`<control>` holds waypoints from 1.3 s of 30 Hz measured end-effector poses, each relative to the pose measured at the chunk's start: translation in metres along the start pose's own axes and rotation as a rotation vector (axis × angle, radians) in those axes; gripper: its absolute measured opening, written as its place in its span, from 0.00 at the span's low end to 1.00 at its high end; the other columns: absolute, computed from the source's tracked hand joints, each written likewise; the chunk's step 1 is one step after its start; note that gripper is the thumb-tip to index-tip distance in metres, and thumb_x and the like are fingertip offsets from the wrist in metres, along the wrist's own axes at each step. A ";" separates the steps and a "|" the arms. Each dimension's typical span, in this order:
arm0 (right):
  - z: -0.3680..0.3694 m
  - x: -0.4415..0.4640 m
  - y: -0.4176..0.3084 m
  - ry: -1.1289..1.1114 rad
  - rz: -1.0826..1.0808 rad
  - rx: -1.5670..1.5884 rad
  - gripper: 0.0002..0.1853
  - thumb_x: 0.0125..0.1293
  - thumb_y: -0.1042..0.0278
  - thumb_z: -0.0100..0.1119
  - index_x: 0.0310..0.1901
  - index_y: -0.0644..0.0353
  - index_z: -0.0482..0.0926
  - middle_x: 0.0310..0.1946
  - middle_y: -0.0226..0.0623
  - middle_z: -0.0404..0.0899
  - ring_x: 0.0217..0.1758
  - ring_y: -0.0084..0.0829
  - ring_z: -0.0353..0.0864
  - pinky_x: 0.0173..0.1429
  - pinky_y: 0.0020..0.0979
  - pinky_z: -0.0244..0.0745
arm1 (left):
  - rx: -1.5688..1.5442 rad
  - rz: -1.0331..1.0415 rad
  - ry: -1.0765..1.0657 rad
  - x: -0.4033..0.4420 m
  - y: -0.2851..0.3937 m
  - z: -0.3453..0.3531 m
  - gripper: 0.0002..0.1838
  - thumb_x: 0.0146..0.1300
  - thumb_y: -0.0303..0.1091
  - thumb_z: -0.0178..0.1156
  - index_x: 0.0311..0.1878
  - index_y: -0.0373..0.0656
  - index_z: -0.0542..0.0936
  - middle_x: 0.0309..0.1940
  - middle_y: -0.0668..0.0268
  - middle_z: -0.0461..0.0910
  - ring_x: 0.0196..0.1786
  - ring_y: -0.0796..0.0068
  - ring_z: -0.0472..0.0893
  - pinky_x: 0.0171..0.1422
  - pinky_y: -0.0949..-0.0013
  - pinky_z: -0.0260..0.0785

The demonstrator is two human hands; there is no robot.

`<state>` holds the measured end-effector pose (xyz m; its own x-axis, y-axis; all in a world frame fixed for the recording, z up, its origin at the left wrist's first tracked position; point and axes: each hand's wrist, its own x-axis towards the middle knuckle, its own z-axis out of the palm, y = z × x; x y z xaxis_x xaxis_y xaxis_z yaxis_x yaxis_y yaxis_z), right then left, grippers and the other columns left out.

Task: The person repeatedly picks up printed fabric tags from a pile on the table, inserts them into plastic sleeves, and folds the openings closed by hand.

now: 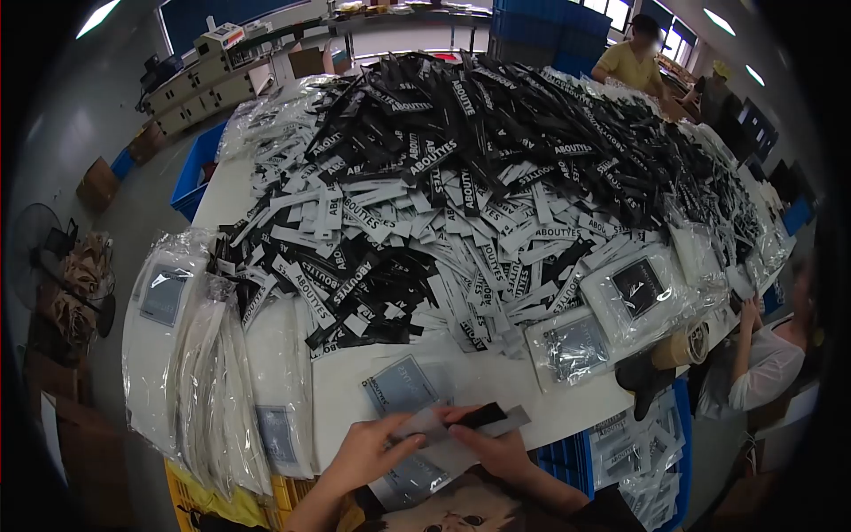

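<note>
My left hand [374,450] is closed on a greyish translucent plastic sleeve [427,424], thumb and fingers pinched together. My right hand [498,450] grips the other end, along with a black strip [483,415] and a grey strip that stick out past the fingers. Whether the strips sit inside the sleeve cannot be seen. Just beyond my hands lies a clear bag with a blue-grey printed label [401,386] on the white table [505,383]. Another clear bag [408,479] shows below my hands, close to my body.
A large heap of black and white printed packets [443,177] covers the table. Packed clear bags [213,381] stack at left, others [572,346] at right. A blue crate [567,461] and a yellow crate [288,496] flank me. Co-workers [634,62] are around the table.
</note>
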<state>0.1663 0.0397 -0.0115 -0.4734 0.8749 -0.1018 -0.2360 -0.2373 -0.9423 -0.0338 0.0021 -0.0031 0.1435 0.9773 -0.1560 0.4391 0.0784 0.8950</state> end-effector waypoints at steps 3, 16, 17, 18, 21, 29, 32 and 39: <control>0.017 0.002 -0.017 0.293 -0.068 0.284 0.10 0.59 0.82 0.54 0.43 0.68 0.75 0.45 0.48 0.78 0.50 0.34 0.77 0.56 0.32 0.69 | -0.035 0.160 -0.021 -0.002 -0.002 -0.014 0.09 0.60 0.34 0.59 0.37 0.38 0.78 0.12 0.60 0.69 0.13 0.68 0.71 0.20 0.69 0.62; -0.035 -0.005 0.017 -0.739 0.315 -0.450 0.17 0.64 0.57 0.52 0.35 0.67 0.77 0.19 0.33 0.73 0.24 0.21 0.68 0.31 0.28 0.66 | 0.166 0.245 -0.232 -0.031 0.009 -0.010 0.06 0.58 0.33 0.60 0.37 0.43 0.80 0.21 0.58 0.77 0.21 0.58 0.76 0.27 0.68 0.70; -0.032 -0.005 0.024 -0.812 0.367 -0.540 0.20 0.62 0.53 0.55 0.30 0.66 0.77 0.16 0.33 0.71 0.22 0.22 0.68 0.29 0.30 0.66 | 0.173 0.217 -0.267 -0.030 0.008 -0.010 0.06 0.58 0.34 0.60 0.36 0.43 0.80 0.21 0.58 0.77 0.21 0.58 0.76 0.27 0.68 0.70; -0.024 -0.004 0.023 -0.808 0.364 -0.544 0.20 0.62 0.53 0.55 0.30 0.66 0.77 0.16 0.33 0.71 0.22 0.22 0.68 0.29 0.30 0.66 | 0.182 0.194 -0.303 -0.028 0.007 -0.011 0.07 0.58 0.34 0.61 0.36 0.43 0.80 0.21 0.58 0.77 0.21 0.57 0.76 0.27 0.69 0.70; -0.013 -0.007 0.019 -0.569 0.397 -0.524 0.22 0.58 0.50 0.58 0.26 0.66 0.78 0.13 0.30 0.69 0.22 0.20 0.67 0.27 0.27 0.64 | 0.190 0.128 -0.396 -0.023 0.005 -0.006 0.08 0.56 0.36 0.62 0.34 0.43 0.79 0.20 0.59 0.77 0.21 0.57 0.76 0.26 0.69 0.70; -0.067 0.016 0.039 -0.347 0.340 -0.022 0.11 0.62 0.62 0.57 0.36 0.63 0.80 0.27 0.28 0.79 0.30 0.17 0.73 0.34 0.23 0.67 | -0.042 0.174 0.030 -0.010 0.015 0.011 0.07 0.54 0.32 0.65 0.32 0.38 0.79 0.17 0.61 0.77 0.17 0.72 0.76 0.24 0.75 0.66; -0.043 0.025 -0.028 -0.420 -0.215 -0.519 0.07 0.60 0.70 0.60 0.36 0.64 0.80 0.28 0.30 0.80 0.30 0.18 0.73 0.34 0.21 0.67 | -0.610 0.077 0.463 -0.007 0.011 0.043 0.09 0.59 0.32 0.62 0.34 0.33 0.79 0.24 0.72 0.77 0.27 0.89 0.70 0.29 0.82 0.62; -0.041 0.029 -0.021 -0.464 -0.076 -0.434 0.06 0.57 0.71 0.62 0.33 0.64 0.81 0.25 0.33 0.80 0.26 0.19 0.74 0.31 0.22 0.67 | -0.526 0.030 0.338 -0.018 -0.005 0.054 0.11 0.62 0.33 0.58 0.38 0.33 0.80 0.25 0.72 0.78 0.28 0.87 0.71 0.31 0.80 0.63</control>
<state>0.1921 0.0871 -0.0078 -0.8100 0.5858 0.0270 0.0359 0.0955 -0.9948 0.0095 -0.0270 -0.0277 -0.1774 0.9821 -0.0635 -0.0690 0.0519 0.9963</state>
